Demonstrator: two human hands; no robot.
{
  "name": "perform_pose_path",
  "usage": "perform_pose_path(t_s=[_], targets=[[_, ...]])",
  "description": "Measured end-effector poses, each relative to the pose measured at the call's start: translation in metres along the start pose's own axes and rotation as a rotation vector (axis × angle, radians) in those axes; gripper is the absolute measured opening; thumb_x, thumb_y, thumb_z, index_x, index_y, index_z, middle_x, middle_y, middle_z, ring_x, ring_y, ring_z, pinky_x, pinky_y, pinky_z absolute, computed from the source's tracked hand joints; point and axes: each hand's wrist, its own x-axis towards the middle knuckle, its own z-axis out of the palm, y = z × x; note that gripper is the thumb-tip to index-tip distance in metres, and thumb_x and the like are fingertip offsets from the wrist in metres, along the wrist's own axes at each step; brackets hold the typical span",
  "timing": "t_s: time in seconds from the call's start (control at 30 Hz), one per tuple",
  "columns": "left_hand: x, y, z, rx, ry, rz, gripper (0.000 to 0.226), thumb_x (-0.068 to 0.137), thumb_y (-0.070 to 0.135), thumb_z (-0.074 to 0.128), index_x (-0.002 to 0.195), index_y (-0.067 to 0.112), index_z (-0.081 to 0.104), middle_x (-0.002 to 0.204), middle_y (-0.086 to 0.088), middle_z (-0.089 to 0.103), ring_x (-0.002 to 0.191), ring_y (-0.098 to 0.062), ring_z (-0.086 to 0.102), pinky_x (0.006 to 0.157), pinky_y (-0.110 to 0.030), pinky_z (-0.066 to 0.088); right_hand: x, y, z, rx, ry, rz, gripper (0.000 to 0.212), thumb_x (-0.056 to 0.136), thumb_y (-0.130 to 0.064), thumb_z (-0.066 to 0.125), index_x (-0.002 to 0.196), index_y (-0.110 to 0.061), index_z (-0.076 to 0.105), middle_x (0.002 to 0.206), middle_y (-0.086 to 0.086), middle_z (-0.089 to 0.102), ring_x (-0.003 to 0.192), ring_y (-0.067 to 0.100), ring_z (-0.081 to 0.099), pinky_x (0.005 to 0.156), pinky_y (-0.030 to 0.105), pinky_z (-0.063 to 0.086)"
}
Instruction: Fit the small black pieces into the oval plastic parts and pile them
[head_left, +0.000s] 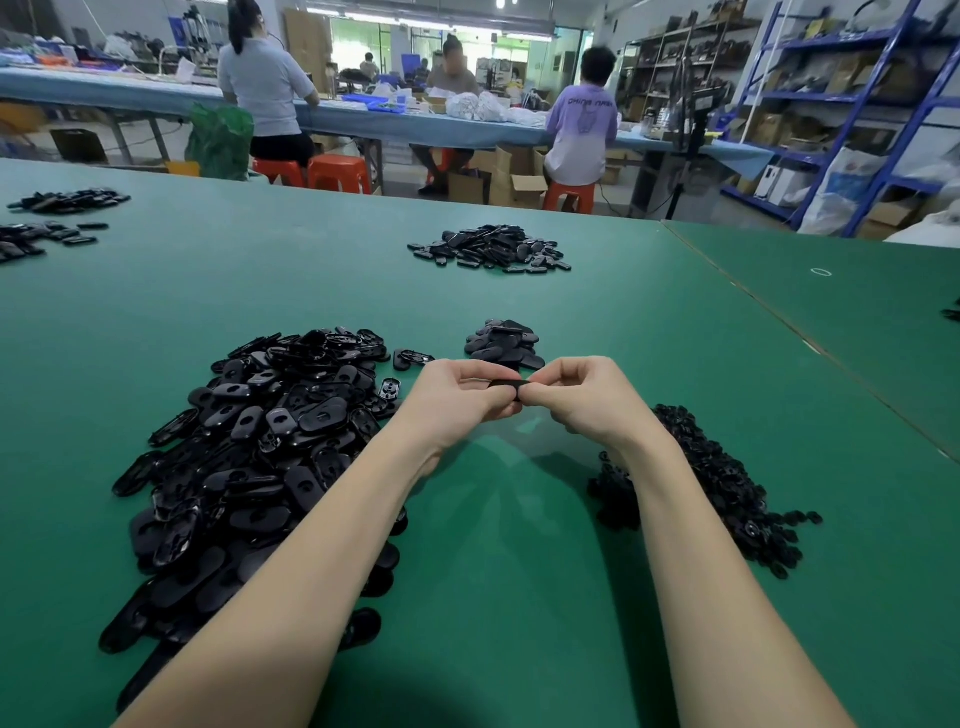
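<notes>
Both hands pinch one oval part, edge-on, just in front of the small finished pile.

The oval part (510, 384) lies crosswise between left hand (462, 400) and right hand (582, 397), fingertips pressed on each end; small finished pile (504, 343) lies straight ahead, equally near both.

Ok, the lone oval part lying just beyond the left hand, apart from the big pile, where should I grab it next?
Pinch the lone oval part across its narrow width, on the two long edges, coming straight down from above. It lies flat on the green table with bare cloth around it, so fingers can close on both sides. The left hand is closest, though both hands now hold a piece.
</notes>
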Motion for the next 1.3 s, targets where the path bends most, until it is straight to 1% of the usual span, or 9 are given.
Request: perform_pose_path(t_s=[0.13,0.27,0.4,0.5,0.8,0.93,1.07,1.17,1.3], targets=[[0.001,-0.001,0.0,0.024,-0.006,0.006,0.016,0.09,-0.006,0.066,0.101,0.003,0.072,0.087,-0.011,0.077,0.073,-0.012,0.074,0.072,-0.016,0.057,-0.001,0.001,0.0,0.02,-0.001,0.003,0.011,0.081,-0.012,0.077,0.075,-0.015,0.069,0.054,-0.01,0.054,0.047,0.006,0.042,0.046,0.014,0.035],[0.001,0.001,-0.002,-0.07,-0.06,-0.017,0.017,0.09,-0.008,0.065,0.098,0.004,0.072,0.088,-0.011,0.077,0.075,-0.015,0.075,0.074,-0.017,0.058,-0.002,0.001,-0.002,0.15,-0.056,0.018,0.011,0.083,-0.007,0.077,0.078,-0.013,0.069,0.066,0.001,0.056,0.053,0.011,0.043,0.048,0.018,0.036],[0.001,0.004,-0.007,-0.191,-0.125,-0.055,0.02,0.092,-0.011,0.059,0.102,0.002,0.071,0.098,-0.017,0.076,0.086,-0.021,0.076,0.075,-0.017,0.057,-0.003,0.004,-0.004,0.31,-0.076,0.049,0.012,0.086,-0.005,0.076,0.078,-0.013,0.071,0.065,-0.001,0.059,0.048,0.008,0.042,0.044,0.016,0.033],[0.002,0.006,-0.011,-0.246,-0.172,-0.069,0.024,0.092,-0.013,0.056,0.105,0.001,0.071,0.102,-0.019,0.075,0.094,-0.024,0.075,0.076,-0.016,0.056,-0.003,0.005,-0.007,0.367,-0.105,0.103,0.004,0.088,-0.012,0.077,0.085,-0.015,0.075,0.074,-0.001,0.067,0.049,0.006,0.045,0.046,0.015,0.034],[0.005,0.005,-0.012,-0.224,-0.177,-0.069,0.024,0.092,-0.012,0.057,0.106,0.002,0.07,0.102,-0.019,0.075,0.095,-0.025,0.075,0.078,-0.017,0.057,-0.001,0.003,-0.009,0.346,-0.107,0.16,0.005,0.088,-0.015,0.077,0.084,-0.018,0.076,0.079,-0.001,0.072,0.047,0.005,0.047,0.044,0.014,0.036],[0.004,0.004,-0.01,-0.124,-0.111,-0.019,0.023,0.092,-0.011,0.059,0.108,0.003,0.07,0.105,-0.017,0.075,0.094,-0.024,0.075,0.08,-0.019,0.058,-0.002,0.0,-0.009,0.227,-0.004,0.036,0.008,0.086,-0.01,0.076,0.087,-0.018,0.074,0.076,-0.001,0.066,0.051,0.008,0.051,0.048,0.017,0.04],[0.004,0.004,-0.008,-0.108,-0.082,0.018,0.025,0.091,-0.011,0.06,0.109,0.003,0.069,0.101,-0.015,0.076,0.092,-0.023,0.076,0.08,-0.02,0.058,-0.003,-0.006,-0.011,0.108,0.073,-0.076,0.011,0.086,-0.013,0.076,0.08,-0.022,0.077,0.069,-0.008,0.066,0.051,0.004,0.049,0.048,0.015,0.041],[0.005,0.004,-0.007,-0.108,-0.067,0.03,0.026,0.09,-0.012,0.061,0.112,0.001,0.069,0.101,-0.016,0.076,0.092,-0.023,0.076,0.079,-0.02,0.058,-0.004,-0.009,-0.011,0.073,0.06,-0.09,0.004,0.085,-0.016,0.079,0.082,-0.019,0.079,0.06,-0.011,0.063,0.049,0.005,0.049,0.047,0.013,0.039],[0.003,0.004,-0.005,-0.064,-0.053,0.044,0.029,0.09,-0.011,0.062,0.116,0.002,0.069,0.101,-0.015,0.076,0.092,-0.021,0.076,0.077,-0.017,0.057,-0.004,-0.01,-0.007,0.022,0.068,-0.075,0.001,0.083,-0.021,0.081,0.084,-0.021,0.081,0.066,-0.009,0.07,0.05,0.003,0.053,0.046,0.011,0.039]])
